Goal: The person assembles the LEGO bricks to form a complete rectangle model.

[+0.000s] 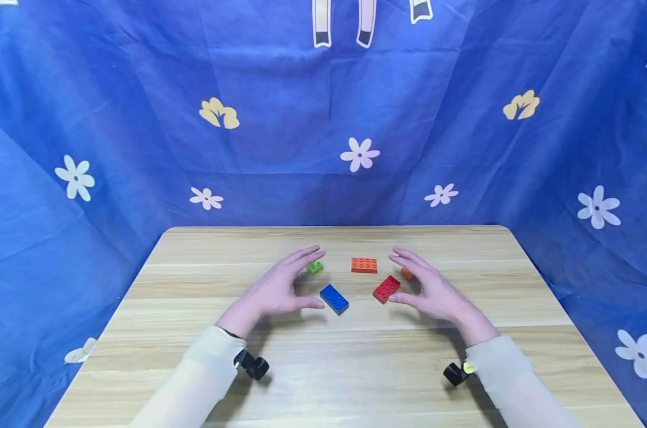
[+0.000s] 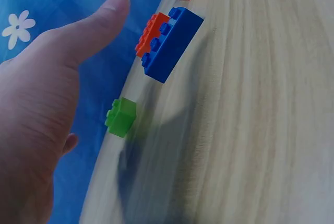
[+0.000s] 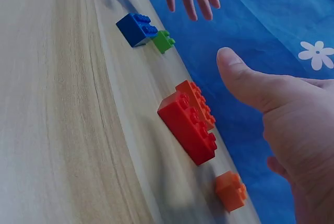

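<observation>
My left hand point(image 1: 280, 286) hovers over the table, holding nothing, its thumb and fingers spread apart. Close to its thumb lies a blue brick point(image 1: 334, 299), and a small green brick point(image 1: 315, 267) sits under its fingers, partly covered in the head view. My right hand point(image 1: 432, 288) is likewise raised with thumb and fingers apart and nothing between them. By its thumb is a red brick point(image 1: 386, 289). A small orange brick point(image 3: 230, 191) shows whole in the right wrist view, mostly hidden by that hand from above. Between the hands, farther back, lies a long orange brick point(image 1: 364, 265).
The bricks lie on a light wooden table point(image 1: 323, 368). Behind its far edge and along both sides hangs a blue cloth point(image 1: 280, 148) with white flowers. A small black camera is strapped at each wrist, below the sleeves point(image 1: 195, 374).
</observation>
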Motion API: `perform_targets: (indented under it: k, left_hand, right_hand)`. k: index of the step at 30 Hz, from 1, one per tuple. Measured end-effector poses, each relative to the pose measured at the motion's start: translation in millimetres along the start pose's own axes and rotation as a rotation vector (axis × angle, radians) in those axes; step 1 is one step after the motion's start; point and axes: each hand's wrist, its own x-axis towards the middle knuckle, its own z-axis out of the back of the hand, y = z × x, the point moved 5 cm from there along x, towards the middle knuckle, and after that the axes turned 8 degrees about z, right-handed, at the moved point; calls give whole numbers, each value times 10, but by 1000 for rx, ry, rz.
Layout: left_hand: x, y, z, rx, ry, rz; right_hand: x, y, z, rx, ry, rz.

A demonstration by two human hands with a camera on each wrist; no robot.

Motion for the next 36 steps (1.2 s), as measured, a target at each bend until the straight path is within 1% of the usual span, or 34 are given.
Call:
perform_targets:
  k: [4, 11, 20, 23, 29, 36]
  left_hand:
    - [1, 19, -52, -43, 8, 21]
    - [6, 25, -131, -111, 16, 47]
    - [8, 9, -257, -149, 51, 105]
    - [12, 5, -285, -164, 50, 105]
    - [35, 9, -346, -176, 54, 80]
    - [58, 21, -406, -197, 75, 86]
  right_hand:
    - [-16, -44, -39, 46, -5, -17]
    - [-28, -105, -106, 81, -8, -34]
    - [-56, -169, -167, 120, -13, -53]
    - [-52, -178, -198, 131, -16, -50]
    - [-49, -168, -251, 129, -12, -65]
    - [-50, -176, -288, 147, -18, -78]
